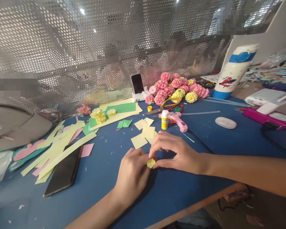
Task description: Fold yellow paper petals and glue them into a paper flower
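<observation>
Between my two hands, low over the blue table, is a small folded piece of yellow paper (151,163). My left hand (134,168) grips its left side, fingers curled in. The thumb and fingertips of my right hand (173,151) pinch it from the right. Just beyond my hands lie several pale yellow paper squares (140,141). A glue stick (165,121) with a white cap stands upright behind my right hand, beside a pink glue gun (180,121). Scissors (154,111) with red and yellow handles lie behind it.
Pink and yellow paper flowers (168,87) are heaped at the back. Paper strips (59,149) partly cover a dark phone (64,175) on the left, near a beige bag (19,124). A white bottle (235,71) and a magenta device (268,116) stand right. The table edge (200,203) runs close in front.
</observation>
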Available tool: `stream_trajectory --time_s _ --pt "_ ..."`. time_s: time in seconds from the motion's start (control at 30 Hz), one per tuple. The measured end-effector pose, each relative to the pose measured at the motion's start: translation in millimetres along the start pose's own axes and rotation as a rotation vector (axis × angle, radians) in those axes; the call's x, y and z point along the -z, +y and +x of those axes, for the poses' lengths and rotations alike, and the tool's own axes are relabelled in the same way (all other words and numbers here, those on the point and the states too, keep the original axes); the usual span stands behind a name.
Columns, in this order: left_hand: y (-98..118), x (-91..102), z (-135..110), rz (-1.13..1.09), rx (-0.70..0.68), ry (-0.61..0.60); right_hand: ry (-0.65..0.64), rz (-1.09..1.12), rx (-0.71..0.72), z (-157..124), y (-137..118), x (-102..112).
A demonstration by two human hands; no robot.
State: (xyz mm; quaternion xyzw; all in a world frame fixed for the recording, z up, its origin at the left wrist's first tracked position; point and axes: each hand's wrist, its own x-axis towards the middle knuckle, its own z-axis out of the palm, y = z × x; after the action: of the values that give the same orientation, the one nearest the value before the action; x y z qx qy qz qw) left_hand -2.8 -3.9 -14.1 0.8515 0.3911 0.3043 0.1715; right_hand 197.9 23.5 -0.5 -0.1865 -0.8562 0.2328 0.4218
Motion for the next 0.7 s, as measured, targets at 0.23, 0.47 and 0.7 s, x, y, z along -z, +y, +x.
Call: stream_trajectory --time_s 0.23,0.47,0.7 --pt "0.1 -0.8 -0.4 0.147 -0.106 0.048 0.017 0.058 -0.030 -1.2 0.4 -3.6" --pt "-1.3 2.4 3.5 -0.124 -0.085 -0.054 0.051 0.404 -0.379 1.6 -3.6 -3.5" --pt "2.5 5.2 3.9 -0.244 0.020 -0.049 0.078 0.246 -0.260 -0.2 -1.3 -1.5"
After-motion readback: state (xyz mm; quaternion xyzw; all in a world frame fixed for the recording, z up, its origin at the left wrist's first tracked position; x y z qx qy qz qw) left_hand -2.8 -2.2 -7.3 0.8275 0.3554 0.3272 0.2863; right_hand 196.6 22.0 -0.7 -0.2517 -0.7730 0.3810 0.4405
